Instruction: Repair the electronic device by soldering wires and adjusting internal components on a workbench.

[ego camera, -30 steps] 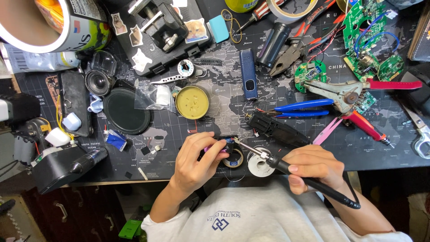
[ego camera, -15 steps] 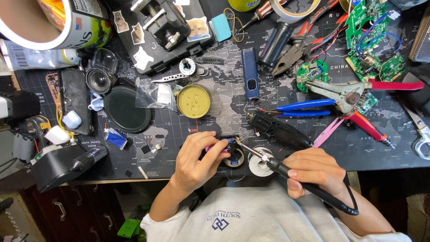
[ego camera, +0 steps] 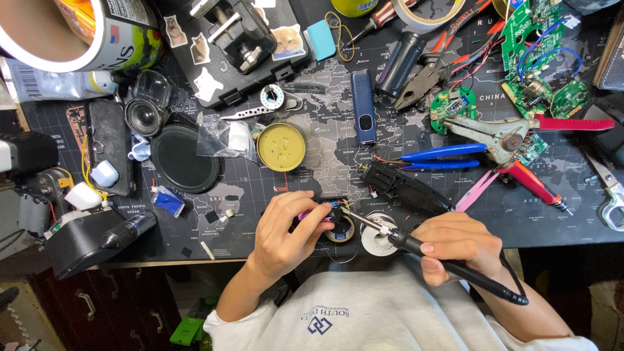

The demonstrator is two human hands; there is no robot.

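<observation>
My left hand (ego camera: 286, 231) pinches a small purple part (ego camera: 311, 215) with a tiny blue board at its end, at the desk's front edge. My right hand (ego camera: 458, 247) grips a black soldering iron (ego camera: 416, 246) like a pen. The iron's metal tip points left and touches the small blue board near my left fingers. A spool of solder wire (ego camera: 376, 240) and a small tape ring (ego camera: 340, 231) lie just under the tip.
A dark map-printed mat (ego camera: 325, 149) covers the desk. On it lie a yellow round tin (ego camera: 281, 147), a black disc (ego camera: 186, 158), blue-handled pliers (ego camera: 442, 153), red-handled cutters (ego camera: 526, 130), green circuit boards (ego camera: 539, 45), a black vise (ego camera: 237, 32) and a small speaker (ego camera: 143, 117).
Both hands stay nearly still at the front edge. The iron's tip has stayed at the small part, shifting only slightly.
</observation>
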